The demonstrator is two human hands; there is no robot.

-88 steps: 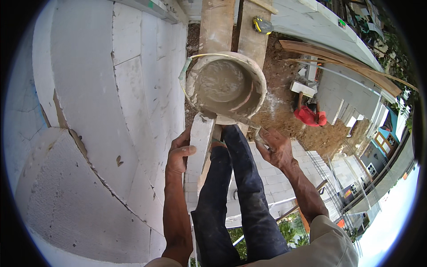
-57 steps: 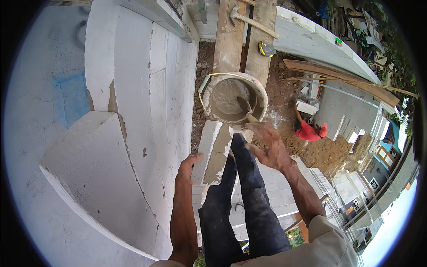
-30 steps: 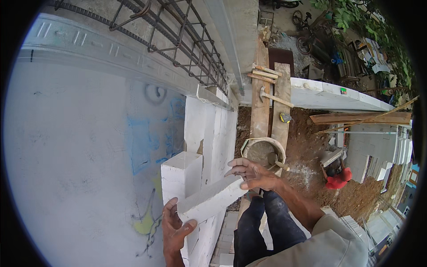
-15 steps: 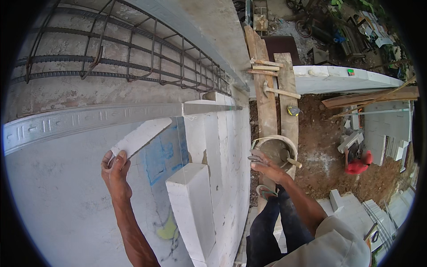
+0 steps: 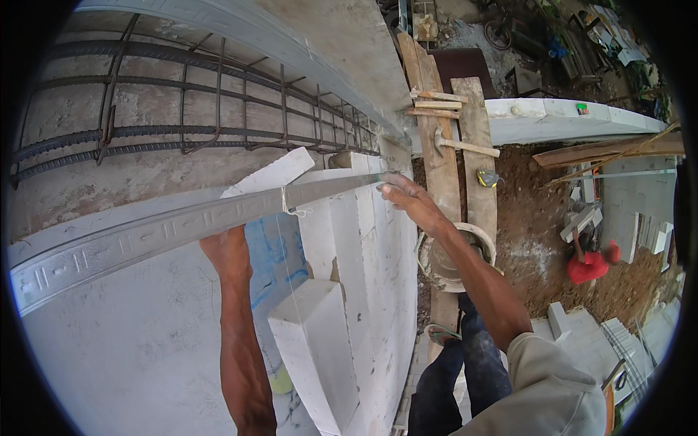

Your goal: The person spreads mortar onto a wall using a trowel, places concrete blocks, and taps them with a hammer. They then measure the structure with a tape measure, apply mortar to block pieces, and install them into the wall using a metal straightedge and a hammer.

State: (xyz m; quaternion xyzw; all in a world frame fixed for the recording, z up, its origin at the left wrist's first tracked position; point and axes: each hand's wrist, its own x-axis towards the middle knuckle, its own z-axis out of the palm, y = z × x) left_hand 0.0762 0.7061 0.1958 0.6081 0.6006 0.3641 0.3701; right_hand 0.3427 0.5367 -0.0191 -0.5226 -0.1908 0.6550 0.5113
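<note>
My right hand (image 5: 408, 200) is closed on the far end of a long metal channel (image 5: 160, 227), thumb and fingers pinching it. The channel slants across the view above the white block wall, with a string (image 5: 285, 247) tied round it and hanging down. My left hand (image 5: 227, 253) reaches up behind the channel, which hides its fingers. Beyond the channel a cut piece of white block (image 5: 270, 173) sticks out above that hand, which still appears to hold its near end. A larger white block (image 5: 309, 312) stands on the wall between my arms.
Tied rebar (image 5: 182, 131) runs along the concrete at the upper left. Below my right arm a bucket of grey mortar (image 5: 445, 272) sits on planks (image 5: 436, 174) bearing a hammer (image 5: 465, 147) and wood strips. A person in red (image 5: 587, 266) crouches lower down at the right.
My right hand has risen from over the bucket to the channel's end. My left hand has moved up and right, taking the block piece behind the channel. The channel has tilted and shifted.
</note>
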